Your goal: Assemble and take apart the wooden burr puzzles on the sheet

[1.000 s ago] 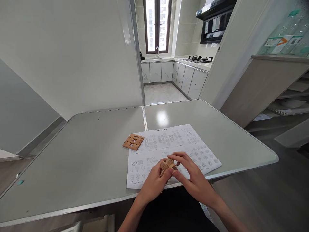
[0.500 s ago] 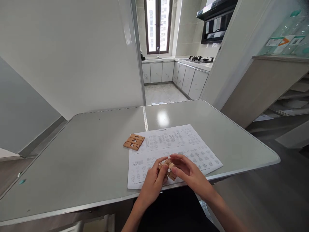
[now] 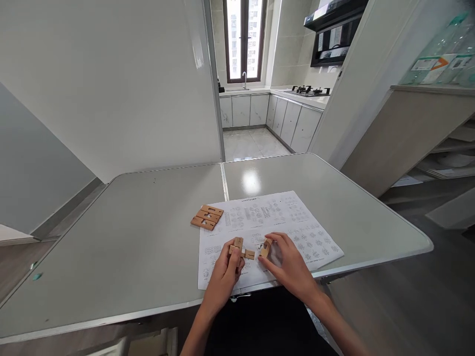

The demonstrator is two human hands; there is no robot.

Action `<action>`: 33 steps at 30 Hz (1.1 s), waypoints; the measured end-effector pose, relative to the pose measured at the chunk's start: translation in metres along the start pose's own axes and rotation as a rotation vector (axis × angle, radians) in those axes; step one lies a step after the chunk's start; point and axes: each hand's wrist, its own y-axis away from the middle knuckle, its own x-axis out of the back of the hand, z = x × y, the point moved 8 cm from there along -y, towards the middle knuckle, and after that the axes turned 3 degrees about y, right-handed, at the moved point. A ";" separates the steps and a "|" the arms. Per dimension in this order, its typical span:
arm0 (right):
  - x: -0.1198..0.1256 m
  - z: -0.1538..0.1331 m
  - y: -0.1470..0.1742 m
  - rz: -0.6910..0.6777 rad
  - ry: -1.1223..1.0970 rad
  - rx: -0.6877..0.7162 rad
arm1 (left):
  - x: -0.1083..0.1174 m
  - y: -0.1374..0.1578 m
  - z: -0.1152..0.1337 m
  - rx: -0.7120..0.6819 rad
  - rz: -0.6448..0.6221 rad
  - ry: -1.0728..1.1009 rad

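"While the grey desk (image 3: 111,247) spreads wide across the view, all the action sits near its front edge, presumably to spare the arms a stretch!"

"And the printed sheet (image 3: 315,242) lies flat right beneath, probably to be glanced at, though its diagrams are too small for us to read."

"Over it, both hands! The left hand (image 3: 221,274) grips from the near side, the right hand (image 3: 289,262) curves in from the other, a narrow gap between their loads."

"What about those three wooden slats (image 3: 208,217)?"

"Side by side at the sheet's far left corner, overlapping its edge, likely parked there to leave room for the hands."

"Then the block cluster (image 3: 238,243): left fingers pinching it, thumb on top, perhaps for steadiness, with one end jutting rightward."

"Smallest of all, the single wooden piece (image 3: 265,248)! Right fingers pinch it by its ends, thumb below, forefinger above, which seems to leave its side facing the cluster uncovered. Close, but not touching!"
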 end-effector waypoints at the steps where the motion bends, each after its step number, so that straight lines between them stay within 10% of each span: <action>1: -0.001 0.000 0.000 -0.008 0.017 0.005 | -0.001 0.000 0.000 0.000 -0.012 0.007; 23: 0.022 -0.049 0.017 -0.066 -0.121 0.146 | -0.039 0.017 0.015 0.047 -0.183 0.063; 33: 0.027 -0.045 0.020 0.019 -0.045 0.108 | -0.041 0.021 0.026 0.043 -0.041 -0.280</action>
